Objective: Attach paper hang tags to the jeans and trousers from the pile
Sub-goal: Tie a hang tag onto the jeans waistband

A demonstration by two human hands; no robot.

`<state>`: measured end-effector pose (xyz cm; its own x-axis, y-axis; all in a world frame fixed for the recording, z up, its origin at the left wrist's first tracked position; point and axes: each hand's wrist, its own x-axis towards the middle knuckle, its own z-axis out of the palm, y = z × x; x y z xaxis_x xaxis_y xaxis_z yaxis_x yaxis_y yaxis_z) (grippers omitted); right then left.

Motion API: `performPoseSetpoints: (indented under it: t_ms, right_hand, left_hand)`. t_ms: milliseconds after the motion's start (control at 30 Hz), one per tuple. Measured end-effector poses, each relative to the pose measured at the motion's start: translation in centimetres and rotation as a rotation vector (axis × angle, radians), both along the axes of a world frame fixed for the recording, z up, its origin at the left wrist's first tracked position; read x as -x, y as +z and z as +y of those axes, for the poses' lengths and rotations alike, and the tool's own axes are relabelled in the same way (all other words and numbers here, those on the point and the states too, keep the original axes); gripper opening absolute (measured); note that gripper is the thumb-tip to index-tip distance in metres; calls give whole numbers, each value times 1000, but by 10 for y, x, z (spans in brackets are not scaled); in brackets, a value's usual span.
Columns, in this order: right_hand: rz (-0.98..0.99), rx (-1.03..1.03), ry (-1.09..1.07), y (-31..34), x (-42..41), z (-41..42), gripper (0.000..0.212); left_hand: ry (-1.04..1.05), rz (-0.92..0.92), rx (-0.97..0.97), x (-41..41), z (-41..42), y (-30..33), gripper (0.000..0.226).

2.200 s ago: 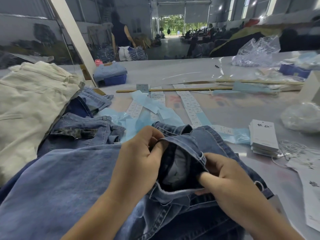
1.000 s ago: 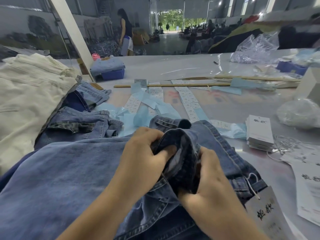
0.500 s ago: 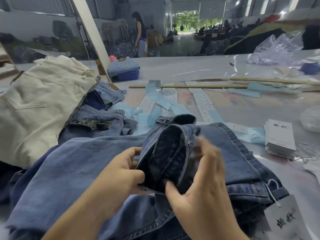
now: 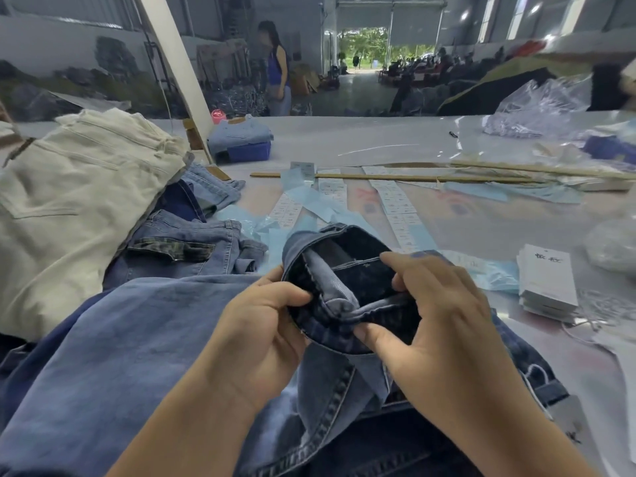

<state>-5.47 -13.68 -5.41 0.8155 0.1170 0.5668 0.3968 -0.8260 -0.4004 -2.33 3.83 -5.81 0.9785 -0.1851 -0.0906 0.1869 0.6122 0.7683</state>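
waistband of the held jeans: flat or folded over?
Folded over: both hands pinch the waistband, its dark inner face showing.

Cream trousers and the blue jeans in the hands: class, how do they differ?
The cream trousers are pale and lie untouched on the pile; the blue jeans are gripped at the waistband by the left hand and right hand, turned to show the dark inside. Both lie on the table.
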Motion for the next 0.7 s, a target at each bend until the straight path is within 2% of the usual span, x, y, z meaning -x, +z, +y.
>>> performPoseSetpoints:
  t_ms: [100,133,200,233,300,333,367,400,467,533,633,700]
  right_hand:
    - [-9,128,-29,-3,-1,-3,93]
    - [43,164,-20,-1,-3,-5,101]
    - [253,152,41,5,-10,-11,107]
    - [329,145,60,4,-13,-14,103]
    - [315,180,51,2,-16,-15,83]
    - [288,193,43,1,-16,-13,70]
    - [292,196,50,-1,-15,-11,61]
    - [322,186,74,-3,-14,-10,58]
    - [408,92,124,-5,-14,-14,60]
    - [439,-86,133,-4,-16,-19,58]
    - [261,-232,16,-5,-17,-23,46]
    - [109,-303,-47,-7,-14,-25,40]
  left_hand:
    - [25,48,-69,-3,-2,-7,36]
    - [68,53,-162,-5,-3,-9,35]
    - [173,-33,-492,-9,-1,-13,34]
    - [238,-110,-694,-11,1,-14,38]
    - [389,-296,-1121,-16,6,-13,39]
    - [430,-376,-1250,-17,7,-10,31]
    - [429,-414,-1265,-19,9,-7,17]
    - [400,-412,-1208,-22,10,-5,5]
    - [304,-336,-1027,-27,8,1,21]
    - [241,-200,-769,-28,3,6,26]
    - [141,14,-394,-26,-4,9,25]
    - [50,102,-265,-26,-2,10,30]
